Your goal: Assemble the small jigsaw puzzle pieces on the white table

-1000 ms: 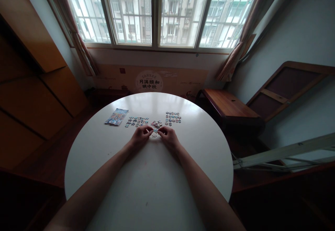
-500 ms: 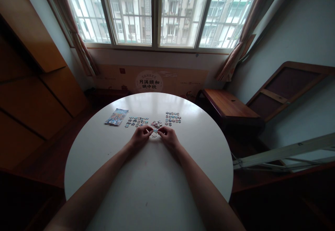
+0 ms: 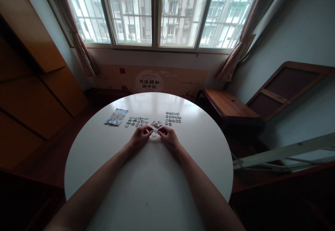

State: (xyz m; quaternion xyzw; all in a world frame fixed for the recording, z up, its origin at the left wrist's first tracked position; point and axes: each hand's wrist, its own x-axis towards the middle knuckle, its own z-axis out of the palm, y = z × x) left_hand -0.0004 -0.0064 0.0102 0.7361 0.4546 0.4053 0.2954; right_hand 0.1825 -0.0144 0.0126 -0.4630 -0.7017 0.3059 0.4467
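Over the middle of the white round table (image 3: 149, 175), my left hand (image 3: 141, 134) and my right hand (image 3: 168, 135) face each other, fingertips pinched on small light-blue jigsaw puzzle pieces (image 3: 155, 131) between them. Whether these pieces are joined is too small to tell. Just beyond my fingers lies a heap of loose puzzle pieces (image 3: 156, 124). A few more pieces (image 3: 154, 136) rest on the table on the near side of my fingertips. Spread-out puzzle pieces (image 3: 136, 121) lie beyond my left hand, and rows of pieces (image 3: 173, 117) lie beyond my right.
A colourful picture sheet (image 3: 117, 116) lies at the table's far left. Behind the table stand a printed cardboard panel (image 3: 172, 79) and a barred window (image 3: 131, 14). A low wooden bench (image 3: 230, 102) is at the right, orange cabinets (image 3: 31, 95) at the left.
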